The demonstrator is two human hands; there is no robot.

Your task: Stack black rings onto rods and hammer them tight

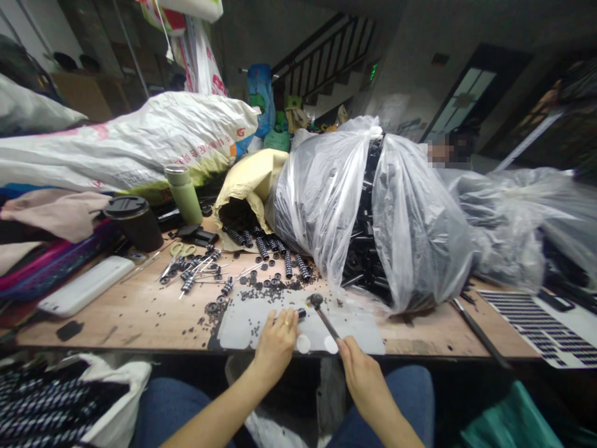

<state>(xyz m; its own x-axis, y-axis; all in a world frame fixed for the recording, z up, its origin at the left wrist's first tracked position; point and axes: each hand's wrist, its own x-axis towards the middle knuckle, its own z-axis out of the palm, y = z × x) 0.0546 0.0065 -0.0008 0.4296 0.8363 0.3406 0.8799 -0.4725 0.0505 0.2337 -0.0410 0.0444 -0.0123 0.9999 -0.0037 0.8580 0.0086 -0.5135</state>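
Right hand: the right hand [359,367] is closed around the lower end of a small hammer [324,314], whose thin handle slants up and to the left from the fist.
Hammer: its dark round head sits just beyond the left fingertips; it looks stiff and head-heavy, so a grip low on the handle, as here, should give swing.
Left hand: the left hand [277,339] has its fingers curled and pinched on a small dark part [301,313], held flat against a pale grey mat [242,323]; a ring shows on one finger.
Small part: short, dark and apparently cylindrical; probably light, hard and apt to roll or slip, best pinched by its sides clear of the hammer head. Its exact form is too small to tell.
Mat: lies on the wooden table [140,311] under both hands, dotted with tiny black bits.
Beyond the left hand: loose black washers and ribbed rollers [261,249], thin metal pins, and scissors [180,252].
Yellow sack [247,183]: farther off, open mouth spilling ribbed black rollers onto the table.
Clear plastic bag [373,211]: beyond the right hand, large, tied at top, packed with black parts.
Far left of the left hand: a lidded dark cup [133,221] and a green flask [184,193], contents hidden.
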